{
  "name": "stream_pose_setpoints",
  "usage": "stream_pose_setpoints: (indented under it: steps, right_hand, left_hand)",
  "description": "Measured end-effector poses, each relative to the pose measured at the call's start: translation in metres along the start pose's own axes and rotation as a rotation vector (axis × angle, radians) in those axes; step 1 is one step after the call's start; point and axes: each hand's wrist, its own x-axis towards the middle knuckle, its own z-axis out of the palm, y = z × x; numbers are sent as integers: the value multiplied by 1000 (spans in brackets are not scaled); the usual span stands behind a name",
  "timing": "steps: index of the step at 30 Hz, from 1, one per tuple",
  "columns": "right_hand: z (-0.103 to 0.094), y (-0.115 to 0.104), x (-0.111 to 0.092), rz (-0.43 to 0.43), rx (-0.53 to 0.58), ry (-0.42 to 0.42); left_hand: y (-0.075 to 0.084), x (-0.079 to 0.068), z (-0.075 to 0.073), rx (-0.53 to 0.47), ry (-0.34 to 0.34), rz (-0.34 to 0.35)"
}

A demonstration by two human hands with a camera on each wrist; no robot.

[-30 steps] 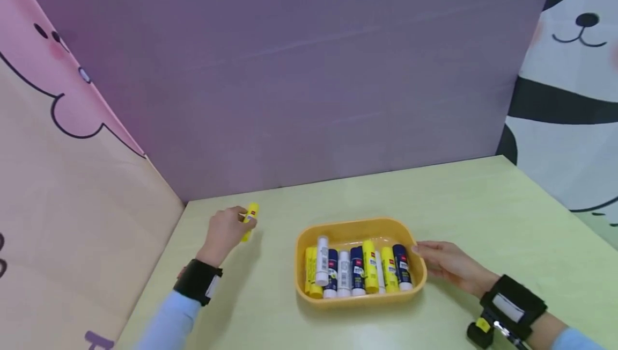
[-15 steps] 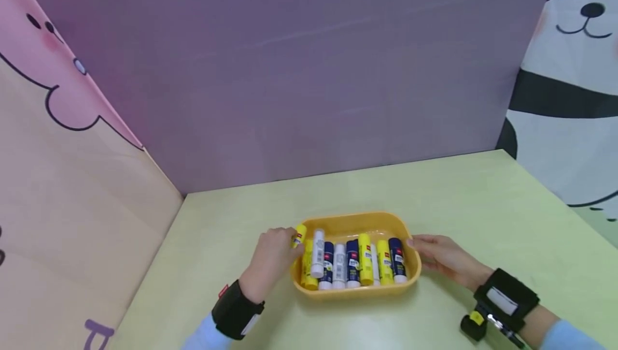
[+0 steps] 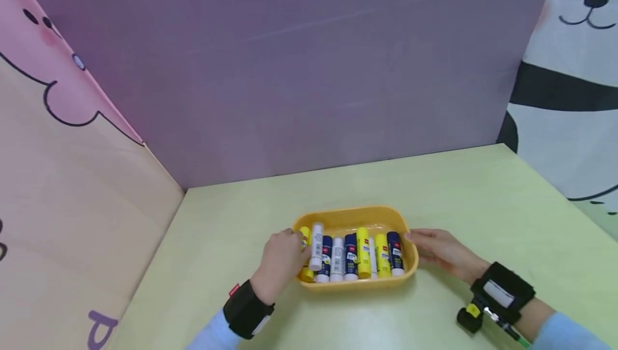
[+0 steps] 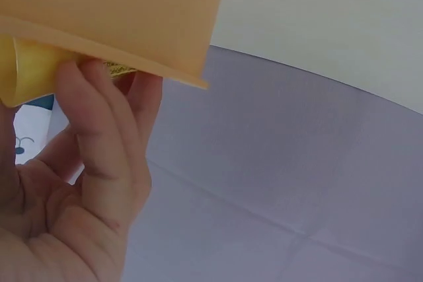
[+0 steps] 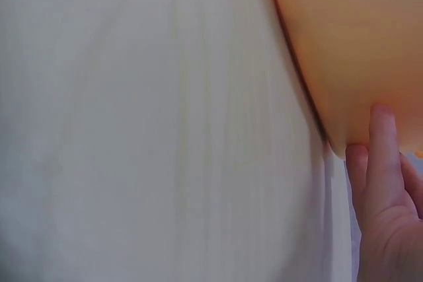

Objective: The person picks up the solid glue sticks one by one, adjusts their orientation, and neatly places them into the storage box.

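A yellow plastic tray (image 3: pixel 338 284) holds a row of glue sticks in yellow, white and dark blue. My left hand (image 3: pixel 280 259) is at its left end and holds a yellow glue stick (image 3: pixel 305 235) just inside the rim. In the left wrist view, the fingers (image 4: pixel 99 123) reach past the tray's rim to the yellow glue stick (image 4: pixel 39 70). A white glue stick (image 3: pixel 316 247) leans beside it, higher than its neighbours. At the opposite end, my right hand (image 3: pixel 446 253) holds the tray's rim, with fingers (image 5: pixel 383 143) against the outer wall in the right wrist view.
The pale green table (image 3: pixel 232 216) extends around the tray. A purple panel (image 3: pixel 309 71) stands along the back edge. Cartoon-printed panels stand at the left (image 3: pixel 87 167) and right (image 3: pixel 565 135). A black wrist strap with a small camera (image 3: pixel 469 319) is on the right arm.
My left hand has moved right with the yellow glue stick, from over the table to the tray's left end, and lowered it inside. My right hand stays at the tray's right end.
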Motion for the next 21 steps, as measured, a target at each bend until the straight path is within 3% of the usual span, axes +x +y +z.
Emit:
stream_pose_setpoints:
  steps: [10, 21]
  right_hand:
    - [-1, -4, -1, 8, -10, 0]
    - [-1, -3, -1, 5, 12, -6]
  left_hand:
    - [0, -2, 8, 11, 44, 38]
    - [0, -8, 4, -27, 47, 38]
